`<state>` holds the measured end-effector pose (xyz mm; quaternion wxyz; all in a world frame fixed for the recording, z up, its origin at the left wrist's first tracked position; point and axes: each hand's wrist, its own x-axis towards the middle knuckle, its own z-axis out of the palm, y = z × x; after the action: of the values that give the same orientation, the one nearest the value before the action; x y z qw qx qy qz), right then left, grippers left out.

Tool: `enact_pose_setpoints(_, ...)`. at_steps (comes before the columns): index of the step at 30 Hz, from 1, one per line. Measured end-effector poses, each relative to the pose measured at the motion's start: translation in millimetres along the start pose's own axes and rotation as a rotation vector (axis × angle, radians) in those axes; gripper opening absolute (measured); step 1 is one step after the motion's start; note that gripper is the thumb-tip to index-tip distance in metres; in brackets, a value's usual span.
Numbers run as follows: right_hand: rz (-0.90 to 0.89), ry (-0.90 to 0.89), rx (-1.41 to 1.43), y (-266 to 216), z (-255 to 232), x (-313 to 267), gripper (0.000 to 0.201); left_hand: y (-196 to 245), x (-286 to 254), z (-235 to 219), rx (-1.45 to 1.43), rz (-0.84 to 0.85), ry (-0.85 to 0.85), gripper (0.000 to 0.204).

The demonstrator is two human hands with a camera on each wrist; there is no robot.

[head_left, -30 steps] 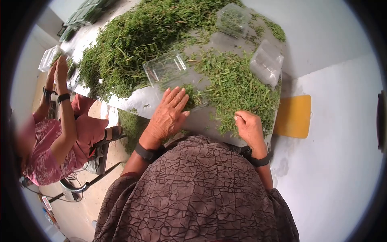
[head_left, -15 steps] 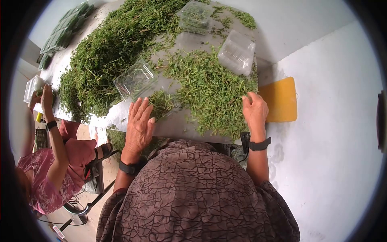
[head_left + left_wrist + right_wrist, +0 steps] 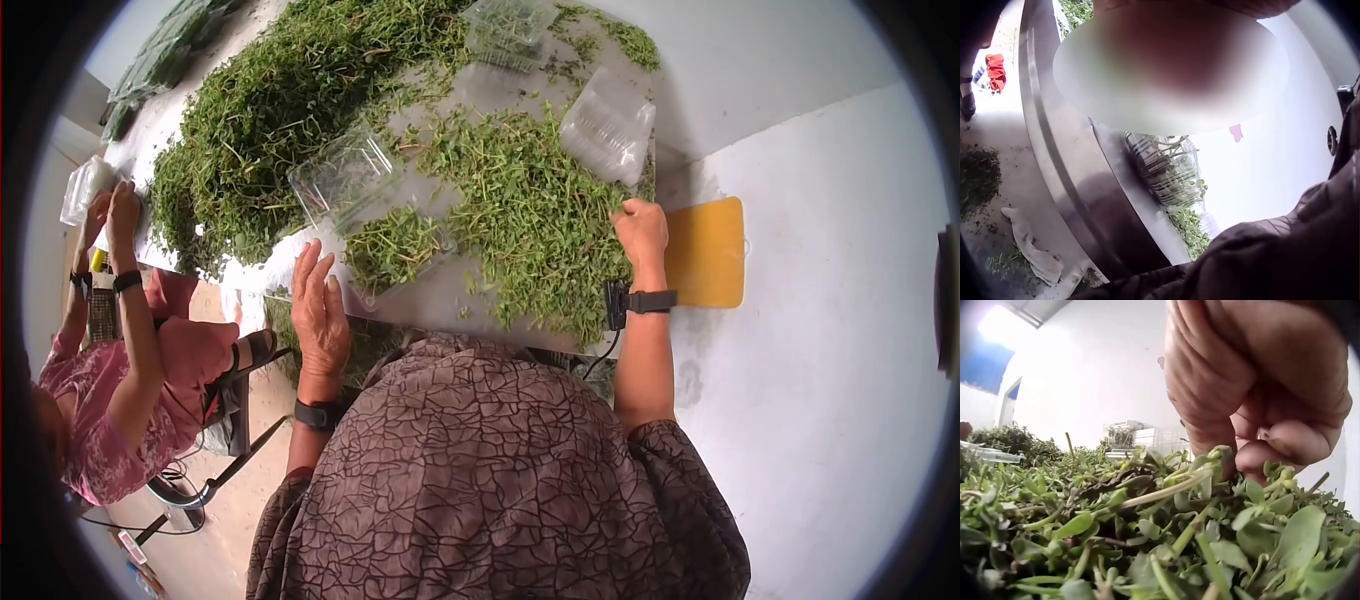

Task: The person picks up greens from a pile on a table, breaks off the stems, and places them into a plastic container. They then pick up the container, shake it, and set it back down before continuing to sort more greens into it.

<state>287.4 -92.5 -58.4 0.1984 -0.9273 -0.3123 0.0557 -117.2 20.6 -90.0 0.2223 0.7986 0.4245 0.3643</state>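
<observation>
In the head view my left hand (image 3: 320, 310) is held with its fingers straight, beside the front left of an open clear plastic clamshell box (image 3: 345, 175). A small heap of leafy green sprigs (image 3: 390, 248) lies in its near half. My right hand (image 3: 642, 235) is at the right edge of a spread pile of the same greens (image 3: 530, 210). Up close in the right wrist view, that hand's curled fingers and thumb pinch down into the greens (image 3: 1210, 531), which hide their tips. A blurred patch covers much of the left wrist view.
A larger mound of greens (image 3: 270, 110) fills the table's left and back. Stacked clear boxes (image 3: 605, 125) stand at the right, and a filled box (image 3: 508, 30) farther back. A yellow chair back (image 3: 705, 250) is beside the wall. Another person (image 3: 140, 380) works at the left.
My left hand has drawn left, away from the greens in the box. The right hand has moved right and away to the pile's right edge.
</observation>
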Motion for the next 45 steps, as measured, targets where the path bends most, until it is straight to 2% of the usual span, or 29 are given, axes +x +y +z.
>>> enact_pose_setpoints(3,0.035,-0.046,0.130,-4.3,-4.6,-0.8,0.017,-2.4,-1.0,2.5,-0.008,-0.037,0.011,0.027)
enact_pose_setpoints(5,-0.008,0.068,0.255,0.9,1.5,-1.9,0.018,-4.8,0.1,6.1,-0.045,-0.080,0.038,0.027)
enact_pose_setpoints(9,-0.096,0.136,0.243,-4.2,-9.6,-16.9,0.018,-12.0,7.5,12.5,-0.078,-0.084,0.133,0.030)
enact_pose_setpoints(11,-0.182,0.201,0.117,-10.6,-15.2,-32.9,0.013,-20.8,8.7,18.3,-0.085,-0.085,0.155,0.031)
enact_pose_setpoints(14,-0.224,0.175,0.087,-3.3,-14.3,-52.2,0.011,-38.8,5.9,32.7,-0.191,-0.109,0.185,0.033)
enact_pose_setpoints(16,-0.215,0.181,0.143,10.4,-7.9,-62.5,0.013,-39.5,6.5,34.0,-0.176,-0.077,0.200,0.034)
enact_pose_setpoints(18,-0.053,0.152,0.214,48.7,7.2,-64.2,0.012,-40.9,4.9,34.7,-0.138,-0.068,0.186,0.035)
enact_pose_setpoints(19,-0.053,0.135,0.210,52.0,6.8,-68.8,0.012,-42.6,4.1,34.9,-0.102,-0.052,0.175,0.036)
enact_pose_setpoints(21,-0.112,0.275,-0.115,58.7,5.4,-79.2,0.012,-39.5,5.3,35.6,-0.115,-0.073,0.170,0.037)
enact_pose_setpoints(22,-0.109,0.256,-0.123,64.1,5.7,-83.0,0.012,-37.0,6.0,35.8,-0.133,-0.079,0.173,0.037)
enact_pose_setpoints(24,-0.166,0.288,-0.322,76.1,9.1,-89.5,0.018,-34.2,7.3,34.9,-0.109,-0.096,0.151,0.039)
enact_pose_setpoints(28,-0.073,0.181,-0.332,85.5,17.1,-96.1,0.027,-33.7,6.9,34.7,-0.013,-0.094,0.132,0.039)
enact_pose_setpoints(30,0.167,0.085,-0.122,81.8,19.3,-97.4,0.036,-31.8,8.1,34.1,0.003,-0.085,0.135,0.040)
enact_pose_setpoints(31,0.168,0.069,-0.129,85.2,24.3,-98.2,0.036,-32.0,8.3,34.8,0.001,-0.075,0.148,0.041)
enact_pose_setpoints(33,0.178,0.161,0.013,95.7,33.0,-97.6,0.042,-33.1,8.5,35.5,0.000,-0.074,0.151,0.041)
enact_pose_setpoints(38,0.186,0.088,0.154,97.3,28.7,-95.9,0.041,-39.0,5.7,41.6,-0.012,-0.062,0.195,0.044)
enact_pose_setpoints(41,0.201,0.139,0.248,95.4,31.6,-95.2,0.038,-39.5,6.1,42.0,-0.013,-0.071,0.194,0.045)
enact_pose_setpoints(45,0.215,0.096,0.329,92.0,29.0,-95.5,0.037,-36.8,4.5,45.5,-0.052,-0.109,0.213,0.048)
